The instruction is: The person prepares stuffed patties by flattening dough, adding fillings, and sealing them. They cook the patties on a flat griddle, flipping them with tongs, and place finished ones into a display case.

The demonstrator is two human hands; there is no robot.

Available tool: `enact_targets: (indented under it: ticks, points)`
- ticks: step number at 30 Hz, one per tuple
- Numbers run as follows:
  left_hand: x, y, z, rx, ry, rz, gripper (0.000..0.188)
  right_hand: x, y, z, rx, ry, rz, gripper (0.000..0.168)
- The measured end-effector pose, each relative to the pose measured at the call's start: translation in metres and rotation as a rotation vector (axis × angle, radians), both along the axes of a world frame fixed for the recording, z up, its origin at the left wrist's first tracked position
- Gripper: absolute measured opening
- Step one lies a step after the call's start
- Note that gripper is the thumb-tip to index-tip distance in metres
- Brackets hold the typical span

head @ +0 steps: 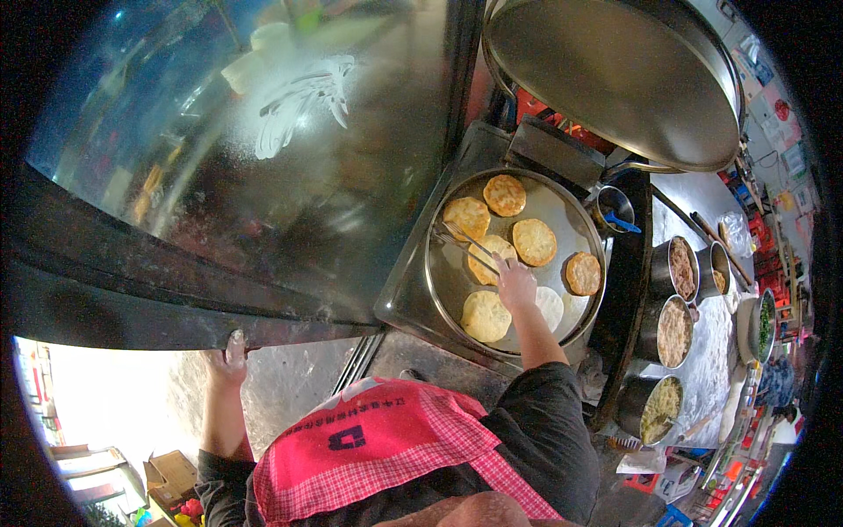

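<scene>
My right hand (517,284) is closed on a pair of metal tongs (484,255), whose tips reach over the browned flatbreads at the left of a round steel griddle pan (598,309). Under the tongs lies one golden flatbread (492,260), with another flatbread (467,219) touching its upper left. Several more browned flatbreads (534,242) lie about the pan. A paler flatbread (486,316) sits at the lower left, and a white dough round (548,309) is partly hidden by my right forearm. My left hand (230,359) rests on the edge of a dark metal counter (197,329), its fingertips over the rim.
A large round lid (612,72) stands raised behind the pan. Beside it is a metal pot (614,207) with a blue-handled utensil. On the right, steel containers of filling (675,331) stand on a floury worktop (708,369). Cardboard boxes (172,475) lie at lower left.
</scene>
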State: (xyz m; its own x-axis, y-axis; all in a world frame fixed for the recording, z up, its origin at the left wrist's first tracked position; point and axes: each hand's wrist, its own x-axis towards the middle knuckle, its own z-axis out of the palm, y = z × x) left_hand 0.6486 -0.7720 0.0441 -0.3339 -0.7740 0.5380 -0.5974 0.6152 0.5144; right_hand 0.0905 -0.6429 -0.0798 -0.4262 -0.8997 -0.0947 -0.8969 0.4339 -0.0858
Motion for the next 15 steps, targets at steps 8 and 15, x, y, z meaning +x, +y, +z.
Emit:
enact_targets:
  ticks: [8,15]
  points:
    - [0.016,-0.004,-0.007,-0.252,-0.211,-0.036,0.037,0.051,0.059,-0.032,-0.159,-1.510,-0.494,0.027]
    - [0.009,-0.008,-0.009,0.295,0.319,0.032,0.038,0.051,-0.010,-0.070,-0.617,-1.805,-0.753,0.012]
